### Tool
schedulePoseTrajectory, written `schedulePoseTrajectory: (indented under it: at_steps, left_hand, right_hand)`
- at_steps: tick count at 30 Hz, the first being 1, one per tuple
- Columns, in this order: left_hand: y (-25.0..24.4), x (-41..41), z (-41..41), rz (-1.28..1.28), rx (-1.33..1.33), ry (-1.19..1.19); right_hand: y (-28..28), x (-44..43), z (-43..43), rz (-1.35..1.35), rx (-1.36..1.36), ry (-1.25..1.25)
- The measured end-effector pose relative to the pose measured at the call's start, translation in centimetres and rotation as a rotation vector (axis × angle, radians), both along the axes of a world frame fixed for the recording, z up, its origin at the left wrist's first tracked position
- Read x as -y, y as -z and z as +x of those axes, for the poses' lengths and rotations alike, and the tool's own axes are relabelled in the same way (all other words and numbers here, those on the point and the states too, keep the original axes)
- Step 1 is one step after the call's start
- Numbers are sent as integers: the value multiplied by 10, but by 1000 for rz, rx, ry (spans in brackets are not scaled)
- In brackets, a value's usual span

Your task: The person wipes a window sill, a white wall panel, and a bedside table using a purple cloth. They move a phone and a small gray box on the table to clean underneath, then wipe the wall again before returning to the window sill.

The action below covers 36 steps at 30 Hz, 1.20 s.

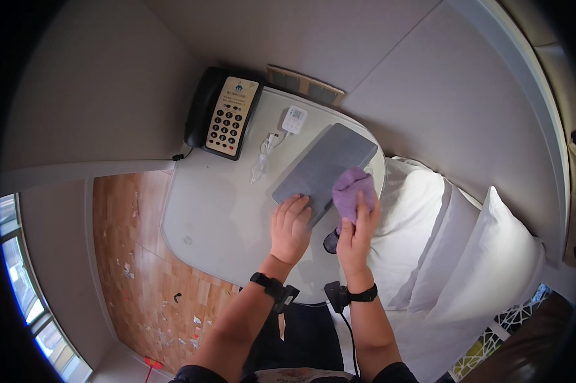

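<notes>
My left hand (pixel 291 229) rests its fingertips on the near left end of a flat grey box (pixel 323 163), which lies slantwise on a glass-topped table (pixel 211 215). A folded purple cloth (pixel 352 194) is gripped in my right hand (pixel 359 232), over the box's right edge. Beneath that hand, a small dark object (pixel 331 242) is partly hidden, so its kind is unclear. Behind the box lie a white device with a printed code (pixel 295 119) and its bundled white USB cable (pixel 264 158).
A black corded telephone (pixel 225 115) stands at the table's back left corner. White pillows (pixel 479 258) and bedding lie to the right. A wall panel (pixel 288 38) rises behind the table. Scraps litter the wooden floor (pixel 139 249) at left, near a red broom or dustpan (pixel 153 364).
</notes>
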<state>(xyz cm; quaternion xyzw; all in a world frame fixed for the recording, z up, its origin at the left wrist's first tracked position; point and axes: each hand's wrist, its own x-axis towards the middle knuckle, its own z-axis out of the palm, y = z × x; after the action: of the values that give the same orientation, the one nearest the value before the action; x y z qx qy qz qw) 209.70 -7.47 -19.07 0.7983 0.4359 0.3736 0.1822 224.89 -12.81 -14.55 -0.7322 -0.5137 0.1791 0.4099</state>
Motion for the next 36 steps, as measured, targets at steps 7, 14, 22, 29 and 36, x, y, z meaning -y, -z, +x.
schedulePoseTrajectory:
  at_steps: [7, 14, 22, 29, 36]
  left_hand:
    - [22, 32, 1, -112, -178, 44]
    - [43, 39, -11, -192, -163, -11]
    - [34, 35, -13, -186, -209, 20]
    - [33, 31, -12, -204, -122, -1]
    - [0, 9, -11, -462, -136, -168]
  right_hand:
    - [25, 5, -16, -53, 69, -230]
    - [29, -11, -18, -251, 279, -295]
    - [45, -96, 41, -199, 511, -66]
    - [36, -53, -5, -190, 382, -163]
    - [29, -26, -5, -244, 361, -290]
